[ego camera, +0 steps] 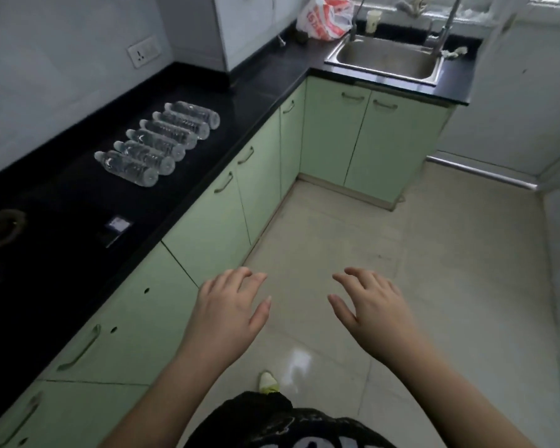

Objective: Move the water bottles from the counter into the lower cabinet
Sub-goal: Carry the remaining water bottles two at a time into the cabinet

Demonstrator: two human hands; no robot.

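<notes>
Nearest the camera, the person's dark patterned top [282, 425] fills the bottom edge, with the pale toe of a shoe [268, 381] showing just beyond it on the tiled floor [434, 286]. Both bare forearms reach forward over that floor. The left hand [230, 308] hangs palm down with its fingers loosely spread and slightly bent, its grip wide and holding nothing. The right hand [369, 305] mirrors it, also palm down with a wide, relaxed grip, touching nothing. The two hands are apart from each other and well apart from the bottles.

To the left runs a row of pale green lower cabinet doors [207, 234], all closed, each with a curved handle. Above them lies the black desk [78, 253]. On its near part sits a round burner ring [0, 224] at the left edge, and a small square label or card [118, 224] lies flat nearby.

Farther along the desk, six clear water bottles [157, 142] lie on their sides in a tidy diagonal row, touching one another, caps toward the wall and bases toward the desk's front edge. On the wall behind them is a white socket plate [143, 54].

At the far corner the desk turns right. There a red and white plastic bag [324, 17] rests beside a steel sink [385, 58], which has a tap at its left corner and a pale cup [373, 21] standing behind it. A crumpled cloth [455, 52] lies at the sink's right side. Two more green doors stand closed under the sink.
</notes>
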